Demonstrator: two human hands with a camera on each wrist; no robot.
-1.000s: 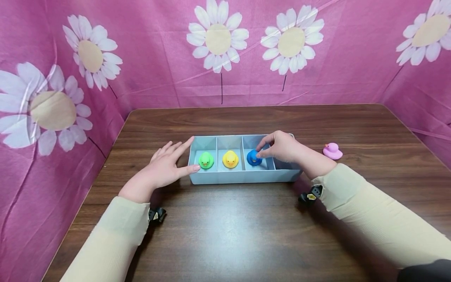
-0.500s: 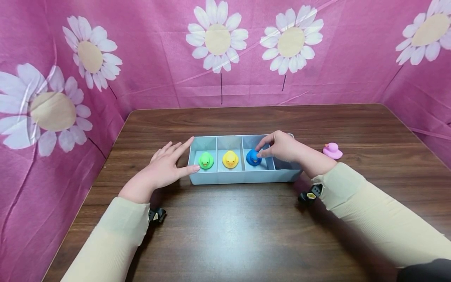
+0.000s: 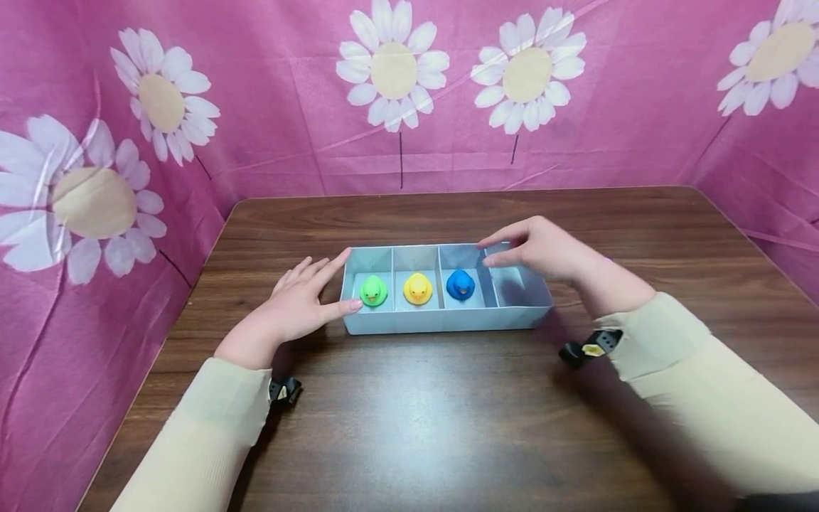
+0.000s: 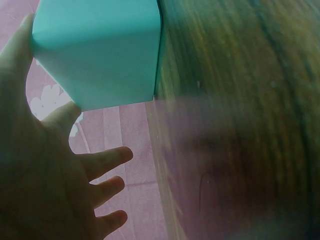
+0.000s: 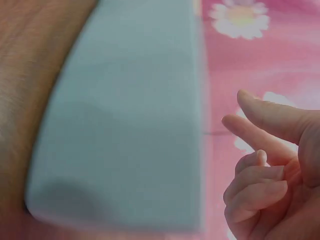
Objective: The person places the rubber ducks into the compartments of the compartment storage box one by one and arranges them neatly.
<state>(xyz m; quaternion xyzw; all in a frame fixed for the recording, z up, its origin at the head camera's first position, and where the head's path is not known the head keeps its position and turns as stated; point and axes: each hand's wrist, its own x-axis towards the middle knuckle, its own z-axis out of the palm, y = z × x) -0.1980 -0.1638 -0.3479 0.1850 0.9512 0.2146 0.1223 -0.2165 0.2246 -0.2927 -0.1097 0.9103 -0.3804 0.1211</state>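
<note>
A light blue box [image 3: 448, 321] with a row of compartments stands on the table. From left to right in it sit a green rubber duck [image 3: 374, 291], a yellow rubber duck [image 3: 418, 289] and a blue rubber duck [image 3: 461, 284], one per compartment. The rightmost compartment [image 3: 517, 290] has no duck. My left hand [image 3: 299, 307] lies spread against the box's left end, thumb and forefinger at its corners. Above the box's right part hovers my right hand [image 3: 547, 247], thumb and forefinger apart with nothing between them. The right wrist view shows its other fingers [image 5: 255, 197] curled in.
The brown wooden table [image 3: 397, 412] reaches back to a pink cloth [image 3: 281, 107] printed with white daisies, which also hangs along both sides. My right forearm [image 3: 617, 281] covers the spot where a pink duck was seen earlier.
My right hand has let go of the blue duck and moved up and right. The blue duck stays in the third compartment. The left hand has not moved.
</note>
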